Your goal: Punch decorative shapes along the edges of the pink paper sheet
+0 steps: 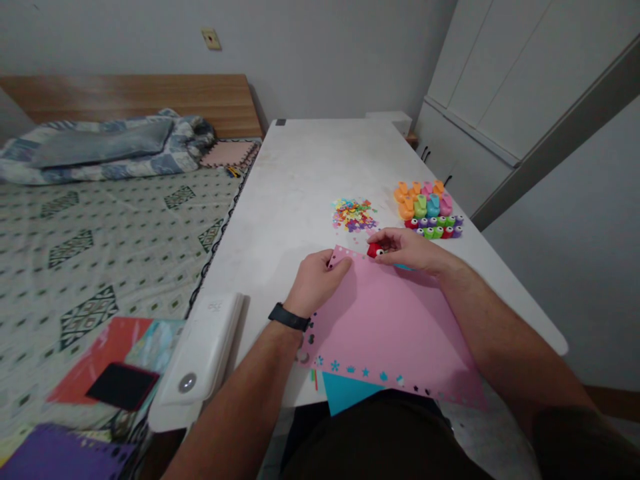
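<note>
A pink sheet of paper [395, 320] lies in front of me, with small shapes cut along its near, left and far edges. My left hand [323, 277] pinches its far left corner, thumb on top. My right hand [407, 250] is closed on a small red craft punch [374, 250] with a googly eye, at the sheet's far edge. Whether paper is inside the punch I cannot tell. Part of a blue sheet [350, 392] shows under the pink one. Just beyond my hands is a pile of colourful paper cutouts [354, 215].
Rows of larger punches [421, 203] and small eyed punches [435, 228] stand at the white table's [320, 157] right side. A white device [203, 350] sits at the left edge. A bed [120, 247] beside it holds coloured sheets and a dark flat object [123, 387].
</note>
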A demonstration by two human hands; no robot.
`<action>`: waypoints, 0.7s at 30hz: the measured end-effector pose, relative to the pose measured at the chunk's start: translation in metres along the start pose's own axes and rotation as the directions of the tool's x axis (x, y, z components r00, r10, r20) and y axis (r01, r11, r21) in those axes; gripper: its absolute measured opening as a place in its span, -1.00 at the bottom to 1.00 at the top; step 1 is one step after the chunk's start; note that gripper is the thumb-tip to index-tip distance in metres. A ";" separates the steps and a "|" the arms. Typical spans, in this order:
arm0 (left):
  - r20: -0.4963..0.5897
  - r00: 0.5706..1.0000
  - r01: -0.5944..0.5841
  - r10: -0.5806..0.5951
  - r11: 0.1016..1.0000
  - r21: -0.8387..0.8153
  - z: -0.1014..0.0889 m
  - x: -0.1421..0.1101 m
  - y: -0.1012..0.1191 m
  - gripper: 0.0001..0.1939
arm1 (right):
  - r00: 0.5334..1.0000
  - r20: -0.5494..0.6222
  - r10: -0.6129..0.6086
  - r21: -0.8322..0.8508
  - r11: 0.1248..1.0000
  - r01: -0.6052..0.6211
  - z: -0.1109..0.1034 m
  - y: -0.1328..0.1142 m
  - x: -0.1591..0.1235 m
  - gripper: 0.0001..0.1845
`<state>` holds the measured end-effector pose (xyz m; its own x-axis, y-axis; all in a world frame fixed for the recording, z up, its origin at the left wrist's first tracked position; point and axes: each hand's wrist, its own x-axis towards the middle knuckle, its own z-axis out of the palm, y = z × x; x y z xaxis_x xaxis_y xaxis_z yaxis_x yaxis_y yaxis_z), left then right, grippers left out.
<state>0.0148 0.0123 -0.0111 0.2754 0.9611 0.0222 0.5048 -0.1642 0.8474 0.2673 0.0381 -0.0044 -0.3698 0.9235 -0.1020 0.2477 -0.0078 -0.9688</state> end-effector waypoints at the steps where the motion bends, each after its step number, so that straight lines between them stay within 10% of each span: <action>1: 0.003 1.000 -0.001 0.001 1.000 0.000 0.000 0.000 0.000 -0.64 | 1.000 0.008 -0.001 0.007 1.000 0.001 -0.001 0.000 0.000 -0.52; 21: -0.006 1.000 -0.001 0.001 1.000 0.011 -0.001 0.000 -0.001 -0.62 | 1.000 0.029 0.008 0.016 1.000 -0.008 -0.003 -0.005 -0.004 -0.55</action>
<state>0.0135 0.0122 -0.0117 0.2709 0.9623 0.0262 0.5139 -0.1675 0.8413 0.2698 0.0358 0.0019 -0.3933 0.9121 -0.1160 0.2361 -0.0218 -0.9715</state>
